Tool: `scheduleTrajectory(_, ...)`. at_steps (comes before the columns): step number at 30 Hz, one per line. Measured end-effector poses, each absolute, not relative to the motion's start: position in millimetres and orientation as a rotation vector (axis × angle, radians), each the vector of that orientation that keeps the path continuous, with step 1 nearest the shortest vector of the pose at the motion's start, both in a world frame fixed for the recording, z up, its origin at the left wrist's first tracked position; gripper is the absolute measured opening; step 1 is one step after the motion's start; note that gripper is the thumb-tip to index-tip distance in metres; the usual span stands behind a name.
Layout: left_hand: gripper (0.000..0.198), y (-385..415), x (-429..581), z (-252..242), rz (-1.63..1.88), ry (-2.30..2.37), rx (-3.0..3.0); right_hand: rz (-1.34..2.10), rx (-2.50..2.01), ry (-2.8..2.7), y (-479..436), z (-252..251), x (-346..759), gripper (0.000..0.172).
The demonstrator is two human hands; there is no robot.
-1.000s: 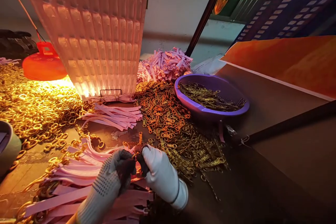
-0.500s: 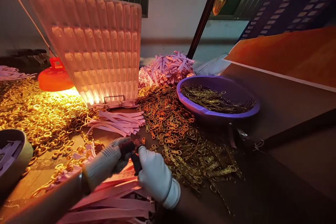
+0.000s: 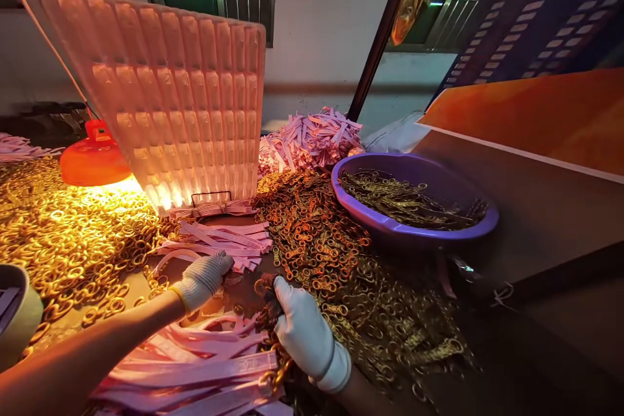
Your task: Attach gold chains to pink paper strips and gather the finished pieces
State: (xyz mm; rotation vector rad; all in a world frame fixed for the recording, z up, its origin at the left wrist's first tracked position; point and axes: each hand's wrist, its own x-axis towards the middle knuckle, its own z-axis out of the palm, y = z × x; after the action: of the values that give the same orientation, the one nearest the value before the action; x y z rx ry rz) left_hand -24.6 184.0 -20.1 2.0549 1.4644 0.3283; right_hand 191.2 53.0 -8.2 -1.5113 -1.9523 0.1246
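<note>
My right hand [image 3: 306, 331], in a white glove, is closed around pliers [image 3: 269, 291] with a rusty brown head and dark grips; a small ring shows at the jaws. My left hand [image 3: 202, 281], in a dotted work glove, has its fingers curled at the near edge of a small bundle of pink straps [image 3: 221, 237]; what its fingertips hold, if anything, is hidden. Below both hands lies a larger pile of pink straps [image 3: 209, 364], some with brass rings at their ends. Brass snap hooks or link pieces [image 3: 336, 266] are heaped right of the pliers.
Loose brass rings [image 3: 82, 240] cover the left side beneath a lit orange lamp [image 3: 95, 156]. A ribbed translucent panel [image 3: 180, 104] stands upright behind. Back right is a purple basin [image 3: 414, 229] of metal pieces, beside a heap of pink straps [image 3: 316, 136]. A round tub [image 3: 30, 312] sits left.
My left hand has left the pliers and moved up-left to the small strap bundle. My right hand has shifted slightly right with the pliers, whose grips are now closed together. The view has tilted slightly.
</note>
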Motion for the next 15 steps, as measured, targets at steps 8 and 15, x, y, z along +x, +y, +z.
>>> scheduleTrajectory(8, 0.045, 92, -25, 34, 0.483, 1.225, 1.37, 0.154, -1.454, -2.222, 53, 21, 165, 0.036)
scheduleTrajectory(15, 0.029, 60, -28, 23, 0.733, 1.22, 1.781, -0.083, -1.548, -2.412, 31, 27, 147, 0.012)
